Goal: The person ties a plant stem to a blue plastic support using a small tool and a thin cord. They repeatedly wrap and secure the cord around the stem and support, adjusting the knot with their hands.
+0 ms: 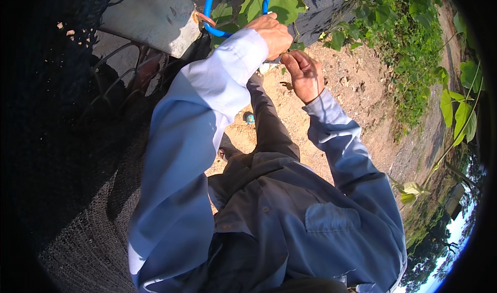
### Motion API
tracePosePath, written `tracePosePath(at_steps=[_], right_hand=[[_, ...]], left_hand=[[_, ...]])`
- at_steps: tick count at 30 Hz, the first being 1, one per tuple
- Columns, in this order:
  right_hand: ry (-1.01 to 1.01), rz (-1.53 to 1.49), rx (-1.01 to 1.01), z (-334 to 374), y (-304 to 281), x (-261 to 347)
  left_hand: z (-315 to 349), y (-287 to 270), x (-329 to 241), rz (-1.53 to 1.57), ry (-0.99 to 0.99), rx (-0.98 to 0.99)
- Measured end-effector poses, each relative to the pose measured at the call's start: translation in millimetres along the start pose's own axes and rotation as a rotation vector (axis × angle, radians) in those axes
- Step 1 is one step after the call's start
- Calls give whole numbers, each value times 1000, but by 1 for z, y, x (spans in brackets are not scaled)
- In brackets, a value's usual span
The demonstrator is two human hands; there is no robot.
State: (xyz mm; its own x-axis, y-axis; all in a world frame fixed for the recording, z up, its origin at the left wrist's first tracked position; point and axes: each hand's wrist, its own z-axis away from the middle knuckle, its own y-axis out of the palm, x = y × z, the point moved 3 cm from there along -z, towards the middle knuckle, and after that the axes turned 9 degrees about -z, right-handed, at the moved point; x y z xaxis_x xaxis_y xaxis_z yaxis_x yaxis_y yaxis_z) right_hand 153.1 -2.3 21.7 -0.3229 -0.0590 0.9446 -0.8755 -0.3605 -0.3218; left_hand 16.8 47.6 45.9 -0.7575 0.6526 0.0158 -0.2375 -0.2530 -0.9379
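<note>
My left hand is raised at the upper middle, its fingers curled closed. A blue hose loops down just behind it, and one side of the loop runs down to the knuckles. I cannot tell whether the fingers grip the hose. Slightly lower and to the right, my right hand is closed in a pinch, thumb against the fingers. The fingertips of both hands are near each other, over green leaves and dark netting. What either hand holds is hidden or too small to make out.
A worn grey board juts in at the upper left, above curved metal rods. Beside its corner is a reddish ring. Dark mesh covers the left. Dry soil lies below, with leafy vines along the right.
</note>
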Motion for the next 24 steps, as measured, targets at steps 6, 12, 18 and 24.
tracePosePath(at_steps=[6,12,18,24], right_hand=[[-205,213,-52,17,0,17],[191,-153,-79,23,18,-2],[98,61,-140,25,27,-7],[-141,265,-216,19,22,13]], left_hand=[[51,-5,-21,-54,-198,-764],[92,78,-70,1491,-961,-1078],[24,61,-36,2519,-550,-599],[-7,59,-35,2744,-382,-665]])
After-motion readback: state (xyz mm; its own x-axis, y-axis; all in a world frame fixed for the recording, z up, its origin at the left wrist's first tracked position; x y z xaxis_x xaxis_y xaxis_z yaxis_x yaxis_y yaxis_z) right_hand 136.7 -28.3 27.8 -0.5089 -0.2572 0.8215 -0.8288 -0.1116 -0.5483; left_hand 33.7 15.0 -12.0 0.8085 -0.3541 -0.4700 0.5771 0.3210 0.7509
